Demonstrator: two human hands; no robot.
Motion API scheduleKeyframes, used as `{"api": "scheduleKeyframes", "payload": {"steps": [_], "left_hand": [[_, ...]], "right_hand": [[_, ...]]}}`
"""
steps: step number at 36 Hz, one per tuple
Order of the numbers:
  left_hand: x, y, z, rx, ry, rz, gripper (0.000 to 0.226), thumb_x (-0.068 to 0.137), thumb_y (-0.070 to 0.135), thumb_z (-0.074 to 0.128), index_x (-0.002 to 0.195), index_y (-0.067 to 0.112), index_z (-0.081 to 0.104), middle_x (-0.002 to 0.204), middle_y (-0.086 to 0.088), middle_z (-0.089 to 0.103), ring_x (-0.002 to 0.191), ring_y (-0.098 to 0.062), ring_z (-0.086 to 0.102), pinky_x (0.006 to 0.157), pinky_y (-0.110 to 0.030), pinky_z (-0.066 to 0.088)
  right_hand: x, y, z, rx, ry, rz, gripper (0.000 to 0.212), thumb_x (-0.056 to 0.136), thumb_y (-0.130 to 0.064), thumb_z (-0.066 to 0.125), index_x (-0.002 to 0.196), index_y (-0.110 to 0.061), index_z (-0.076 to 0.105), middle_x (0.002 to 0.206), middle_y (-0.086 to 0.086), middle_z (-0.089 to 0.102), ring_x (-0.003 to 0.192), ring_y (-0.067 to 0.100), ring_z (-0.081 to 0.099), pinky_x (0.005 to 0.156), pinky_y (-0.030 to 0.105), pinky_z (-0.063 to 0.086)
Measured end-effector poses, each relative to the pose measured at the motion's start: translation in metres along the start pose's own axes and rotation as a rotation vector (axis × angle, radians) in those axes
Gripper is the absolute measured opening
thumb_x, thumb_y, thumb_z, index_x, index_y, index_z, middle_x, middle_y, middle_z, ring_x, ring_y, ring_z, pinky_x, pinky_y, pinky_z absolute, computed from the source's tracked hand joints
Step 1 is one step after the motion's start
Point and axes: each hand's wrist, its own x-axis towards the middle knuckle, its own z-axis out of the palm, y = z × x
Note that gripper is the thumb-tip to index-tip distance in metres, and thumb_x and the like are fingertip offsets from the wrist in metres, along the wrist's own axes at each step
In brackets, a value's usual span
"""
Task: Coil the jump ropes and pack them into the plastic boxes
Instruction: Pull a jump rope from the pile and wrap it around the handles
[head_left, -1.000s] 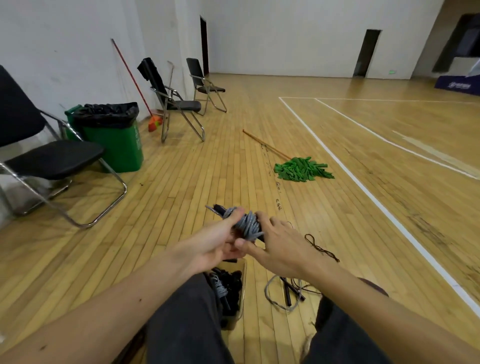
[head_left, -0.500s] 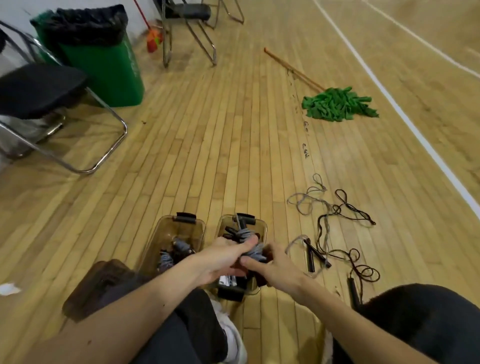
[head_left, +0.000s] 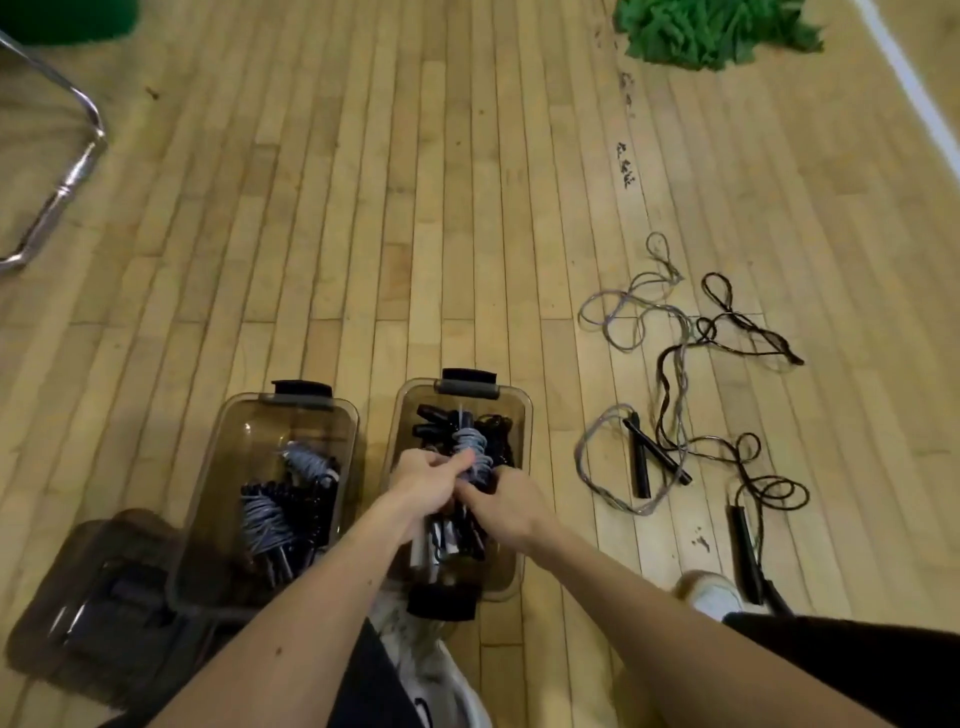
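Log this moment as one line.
phase: packing | left hand: grips coiled grey rope | right hand: grips same rope | place: over right box | pending: loose ropes on floor

Wood floor (head_left: 363, 208) bears left box (head_left: 234, 431), right box (head_left: 521, 415), loose ropes (head_left: 640, 457), mop (head_left: 711, 31).

The person wears dark trousers (head_left: 857, 670) and pale sneakers (head_left: 714, 595) (the nearer shoe bears a small dark mark). The left hand (head_left: 423, 480), right hand (head_left: 511, 501) and forearms (head_left: 291, 613) are bare.

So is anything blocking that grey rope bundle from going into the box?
Nothing visible. The grey coiled jump rope, held by the left hand and right hand, hangs over the open brown see-through plastic box; only packed black ropes lie inside.
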Motion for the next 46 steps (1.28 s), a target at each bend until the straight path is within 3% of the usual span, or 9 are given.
{"api": "scheduleKeyframes", "payload": {"steps": [2,5,10,12,16,22,31,39,46], "left_hand": [[0.022,-0.007,0.01,0.031,0.025,-0.005,0.044,0.094,0.044,0.064,0.123,0.011,0.065,0.099,0.0,0.067,0.089,-0.016,0.063,0.087,-0.035,0.052],[0.035,-0.017,0.017,0.097,0.071,0.014,0.04,0.097,0.043,0.061,0.124,0.014,0.065,0.115,-0.004,0.067,0.1,-0.019,0.06,0.089,-0.035,0.049],[0.051,-0.022,0.036,0.448,0.164,0.123,0.046,0.093,0.054,0.06,0.119,0.017,0.065,0.127,-0.01,0.053,0.11,-0.029,0.057,0.088,-0.036,0.046],[0.05,-0.019,0.039,0.582,0.207,0.141,0.049,0.093,0.057,0.058,0.124,0.02,0.056,0.127,-0.01,0.046,0.11,-0.032,0.056,0.078,-0.036,0.042],[0.045,-0.003,0.044,0.738,0.351,0.361,0.048,0.088,0.048,0.067,0.122,0.021,0.048,0.116,-0.008,0.045,0.104,-0.027,0.053,0.082,-0.04,0.049],[0.023,0.043,0.094,0.553,0.263,0.718,0.014,0.095,0.031,0.06,0.098,0.02,0.051,0.09,0.005,0.051,0.081,-0.014,0.05,0.066,-0.028,0.04],[0.036,0.05,0.229,0.458,-0.207,0.363,0.009,0.098,0.024,0.057,0.092,0.022,0.064,0.08,0.008,0.067,0.072,-0.01,0.062,0.062,-0.026,0.051],[0.087,0.035,0.291,0.326,-0.225,0.18,0.034,0.105,0.026,0.047,0.137,0.02,0.056,0.121,0.003,0.065,0.098,-0.011,0.056,0.079,-0.022,0.043],[0.116,0.023,0.305,0.117,-0.139,-0.001,0.043,0.096,0.057,0.052,0.103,0.018,0.068,0.098,0.001,0.071,0.091,-0.019,0.064,0.083,-0.033,0.05]], "right_hand": [[0.021,0.006,0.003,0.003,-0.025,0.023,0.016,0.095,-0.031,0.062,0.098,-0.016,0.066,0.098,0.005,0.071,0.096,0.025,0.067,0.085,0.038,0.057],[0.038,0.011,0.012,-0.087,-0.093,0.025,0.046,0.091,-0.033,0.06,0.133,-0.015,0.057,0.127,0.011,0.063,0.12,0.033,0.055,0.104,0.047,0.047],[0.06,0.028,0.017,-0.154,-0.13,0.127,0.073,0.092,-0.031,0.061,0.155,-0.011,0.029,0.146,0.016,0.041,0.135,0.035,0.042,0.113,0.04,0.039],[0.062,0.032,0.016,-0.159,-0.14,0.104,0.073,0.094,-0.029,0.06,0.155,-0.01,0.027,0.144,0.016,0.042,0.135,0.034,0.043,0.113,0.038,0.038],[0.056,0.036,0.002,-0.178,-0.069,0.005,0.038,0.096,-0.022,0.056,0.131,-0.008,0.056,0.12,0.014,0.065,0.114,0.03,0.061,0.098,0.041,0.052],[0.054,0.063,-0.066,-0.118,0.282,0.003,0.021,0.1,-0.025,0.053,0.109,-0.012,0.066,0.102,0.006,0.071,0.093,0.025,0.066,0.084,0.04,0.056],[0.083,0.172,-0.147,-0.108,0.343,0.294,0.039,0.096,-0.007,0.051,0.135,-0.007,0.052,0.135,0.012,0.059,0.122,0.028,0.056,0.1,0.036,0.045],[0.123,0.226,-0.15,-0.352,0.249,0.22,0.043,0.101,-0.012,0.048,0.144,-0.009,0.041,0.146,0.01,0.044,0.133,0.029,0.042,0.113,0.036,0.034],[0.143,0.232,-0.136,-0.625,0.164,0.189,0.045,0.1,-0.014,0.044,0.144,-0.007,0.038,0.142,0.011,0.048,0.133,0.03,0.039,0.111,0.038,0.027]]}}
